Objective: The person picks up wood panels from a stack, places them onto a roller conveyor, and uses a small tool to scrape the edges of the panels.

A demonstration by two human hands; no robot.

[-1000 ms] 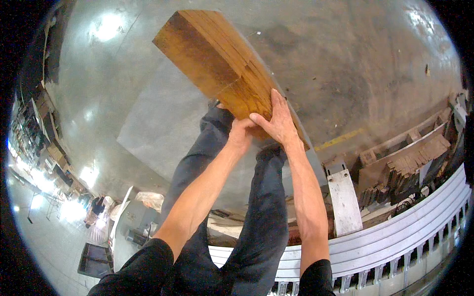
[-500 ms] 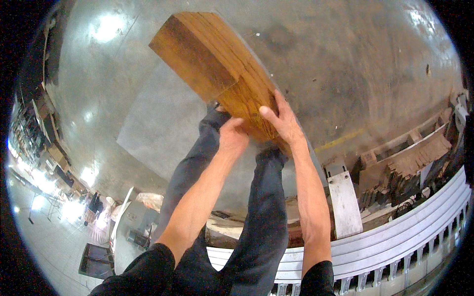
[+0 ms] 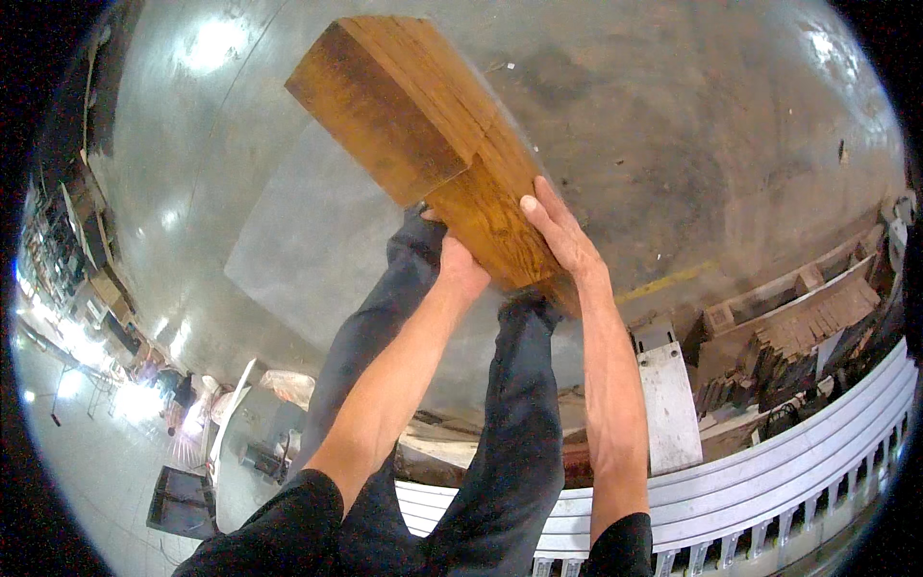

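Observation:
A long brown wooden block with dark grain slants away in front of me, its far end thicker and stepped. My left hand holds it from the near left edge; the fingers are hidden under the wood. Along the right edge, my right hand grips the block, thumb on the upper face and fingers along the side. The wood's near end comes close to my right knee, and what supports its underside is hidden.
A pale, sheet-like area shows on the concrete floor to the left. A white slatted bench runs behind my legs. At right stand a wooden pallet and stacked brown sheets. A dark tray lies lower left.
The wooden block has tilted slightly, and more of its stepped side shows. Both hands have shifted a little to the right, and the left fingers have slid further beneath the wood.

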